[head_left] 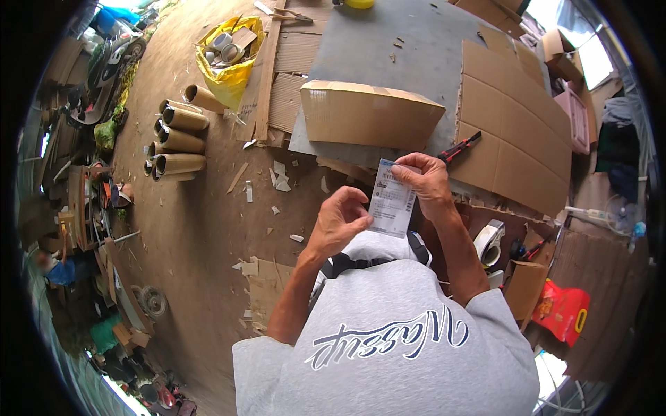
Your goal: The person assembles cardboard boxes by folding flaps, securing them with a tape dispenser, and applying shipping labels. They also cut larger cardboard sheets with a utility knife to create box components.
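Note:
A white printed shipping label with barcodes is held up in front of my chest. My right hand pinches it at the top right corner between thumb and fingers. Beside the label's left edge is my left hand, its fingers curved and a gap showing between thumb and forefinger. The left thumb tip comes up to the label's lower left edge. Just beyond the hands, a closed cardboard box lies on the grey table. A red and black utility knife rests to the right of my right hand.
Flat cardboard covers the table's right side. Pliers lie at the far left edge. A tape dispenser and a red bag are at my right. Cardboard tubes and a yellow sack stand on the ground leftward.

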{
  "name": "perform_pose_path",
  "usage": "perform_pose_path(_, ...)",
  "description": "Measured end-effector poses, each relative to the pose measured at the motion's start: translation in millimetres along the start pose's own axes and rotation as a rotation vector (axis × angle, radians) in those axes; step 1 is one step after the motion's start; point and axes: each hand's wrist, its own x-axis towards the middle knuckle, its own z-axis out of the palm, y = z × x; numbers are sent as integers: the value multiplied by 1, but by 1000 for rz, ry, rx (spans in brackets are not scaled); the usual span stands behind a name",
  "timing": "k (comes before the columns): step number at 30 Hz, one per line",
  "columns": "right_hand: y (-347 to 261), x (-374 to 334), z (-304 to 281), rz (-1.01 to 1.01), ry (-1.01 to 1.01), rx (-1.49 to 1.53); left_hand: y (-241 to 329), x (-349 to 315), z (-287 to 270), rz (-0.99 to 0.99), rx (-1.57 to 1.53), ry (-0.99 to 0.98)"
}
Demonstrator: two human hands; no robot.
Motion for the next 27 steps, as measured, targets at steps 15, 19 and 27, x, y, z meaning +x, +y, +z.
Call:
perform_pose_path(15,-29,-15,10,-15,-433,-372,7,1,3,19,-168,82)
perform_pose_path(19,-28,-14,8,-15,-465,-413,5,-2,4,36,-132,105)
perform_pose_path(27,-26,-13,6,11,-479,-384,3,-4,2,-15,-196,80)
